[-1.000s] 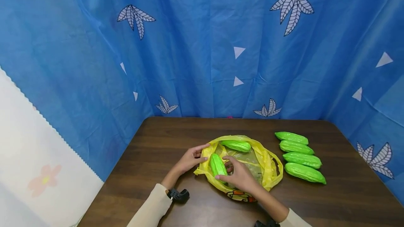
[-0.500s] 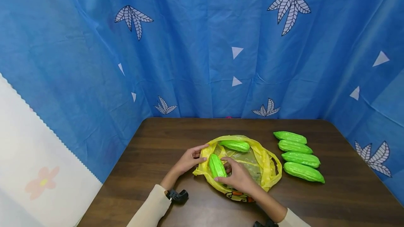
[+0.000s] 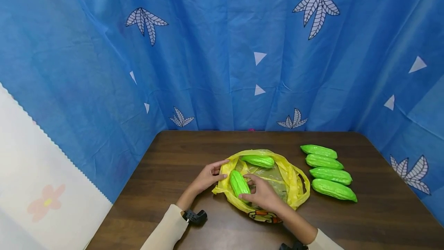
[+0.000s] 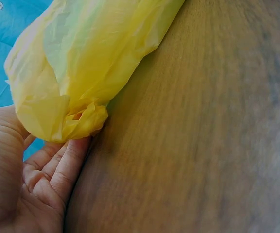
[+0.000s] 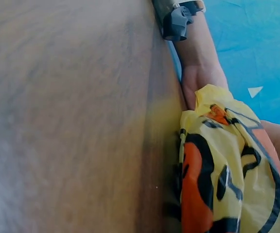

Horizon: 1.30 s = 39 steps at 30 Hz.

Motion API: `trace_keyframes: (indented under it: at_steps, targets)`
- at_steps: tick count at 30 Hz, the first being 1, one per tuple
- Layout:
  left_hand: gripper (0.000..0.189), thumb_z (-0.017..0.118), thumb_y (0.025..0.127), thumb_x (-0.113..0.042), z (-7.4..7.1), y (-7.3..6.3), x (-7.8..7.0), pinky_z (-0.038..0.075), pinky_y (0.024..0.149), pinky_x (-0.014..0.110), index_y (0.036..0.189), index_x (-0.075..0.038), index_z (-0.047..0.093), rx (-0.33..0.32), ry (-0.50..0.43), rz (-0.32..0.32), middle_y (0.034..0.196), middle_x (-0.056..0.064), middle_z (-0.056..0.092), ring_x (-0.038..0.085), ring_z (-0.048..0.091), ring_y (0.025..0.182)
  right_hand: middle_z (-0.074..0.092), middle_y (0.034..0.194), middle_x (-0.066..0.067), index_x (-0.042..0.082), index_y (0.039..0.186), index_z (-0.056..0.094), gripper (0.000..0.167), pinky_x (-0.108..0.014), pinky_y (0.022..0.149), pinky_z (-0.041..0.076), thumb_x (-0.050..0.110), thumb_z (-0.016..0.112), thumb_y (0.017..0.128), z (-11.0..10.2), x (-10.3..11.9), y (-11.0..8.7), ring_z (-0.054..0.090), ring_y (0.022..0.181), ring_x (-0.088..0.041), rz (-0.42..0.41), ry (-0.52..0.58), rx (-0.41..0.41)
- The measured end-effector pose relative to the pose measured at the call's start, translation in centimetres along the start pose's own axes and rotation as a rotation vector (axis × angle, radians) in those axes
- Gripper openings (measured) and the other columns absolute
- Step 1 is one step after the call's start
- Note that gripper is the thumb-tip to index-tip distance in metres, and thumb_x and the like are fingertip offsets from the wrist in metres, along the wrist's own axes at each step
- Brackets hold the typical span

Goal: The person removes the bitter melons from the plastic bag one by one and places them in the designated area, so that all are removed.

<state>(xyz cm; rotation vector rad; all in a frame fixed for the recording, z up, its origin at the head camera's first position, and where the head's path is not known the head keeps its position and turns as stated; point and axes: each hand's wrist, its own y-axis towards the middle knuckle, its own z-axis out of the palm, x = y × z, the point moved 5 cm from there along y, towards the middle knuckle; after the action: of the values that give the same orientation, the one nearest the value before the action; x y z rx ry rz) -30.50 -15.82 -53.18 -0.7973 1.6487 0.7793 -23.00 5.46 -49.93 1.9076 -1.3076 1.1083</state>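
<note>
A yellow plastic bag lies on the table, its mouth spread wide in the head view. My left hand holds the bag's left rim; in the left wrist view its fingers are behind and under the yellow film. Inside, near that rim, is a bright green bitter gourd, gripped by my right hand between thumb and fingers. A second green gourd lies at the back of the bag. From the right wrist view, the bag's printed side hides most of the right hand and the gourd.
Several more green gourds lie in a row on the brown table, right of the bag. Blue patterned curtain hangs behind the table and along its sides. A white cloth hangs at the left.
The head view has shifted slightly. Both hands, the bag and the gourds stay nearly in place, the right hand still gripping the gourd.
</note>
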Motion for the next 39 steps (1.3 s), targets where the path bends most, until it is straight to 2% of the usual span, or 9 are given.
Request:
trace_keyframes:
  at_steps: [12,19,25,33,39]
  targets:
    - [0.058,0.063,0.100,-0.005,0.1,0.2,-0.3,0.059,0.087,0.035,0.154,-0.004,0.042,0.001,0.009,0.024,0.149,0.023,0.049,0.031,0.064,0.118,0.064,0.120,-0.019,0.002,0.144,0.053,0.073,-0.034,0.061,0.055,0.027,0.085,0.083,-0.5,0.2,-0.1,0.064,0.086,-0.021,0.035,0.050,0.010]
    - [0.057,0.064,0.100,-0.007,-0.2,0.7,-0.5,0.059,0.088,0.034,0.154,-0.005,0.044,-0.004,0.018,0.024,0.149,0.022,0.051,0.030,0.065,0.118,0.065,0.117,-0.017,0.005,0.143,0.056,0.069,-0.035,0.065,0.057,0.024,0.085,0.083,-1.1,0.2,0.2,0.065,0.090,-0.023,0.012,0.044,-0.007]
    - [0.057,0.063,0.101,-0.006,-0.1,0.6,-0.5,0.059,0.088,0.035,0.154,-0.003,0.042,0.009,0.014,0.039,0.149,0.023,0.049,0.030,0.064,0.119,0.062,0.124,-0.019,0.008,0.143,0.058,0.064,-0.039,0.071,0.057,0.023,0.082,0.086,-1.6,0.2,0.1,0.064,0.097,-0.028,-0.011,0.022,-0.010]
    - [0.058,0.064,0.100,-0.005,-0.1,0.3,-0.1,0.059,0.088,0.035,0.154,-0.003,0.042,0.000,-0.007,0.046,0.149,0.024,0.049,0.031,0.064,0.119,0.061,0.126,-0.020,0.009,0.137,0.063,0.054,-0.036,0.063,0.056,0.020,0.081,0.087,-2.6,0.3,0.2,0.063,0.097,-0.031,0.017,0.037,-0.047]
    - [0.058,0.064,0.100,-0.005,-0.1,0.2,0.0,0.059,0.088,0.035,0.154,-0.005,0.043,-0.011,-0.009,0.025,0.151,0.022,0.048,0.031,0.064,0.119,0.065,0.126,-0.012,0.009,0.133,0.066,0.048,-0.039,0.076,0.056,0.018,0.080,0.088,-3.7,0.4,0.3,0.061,0.106,-0.032,0.001,-0.002,-0.083]
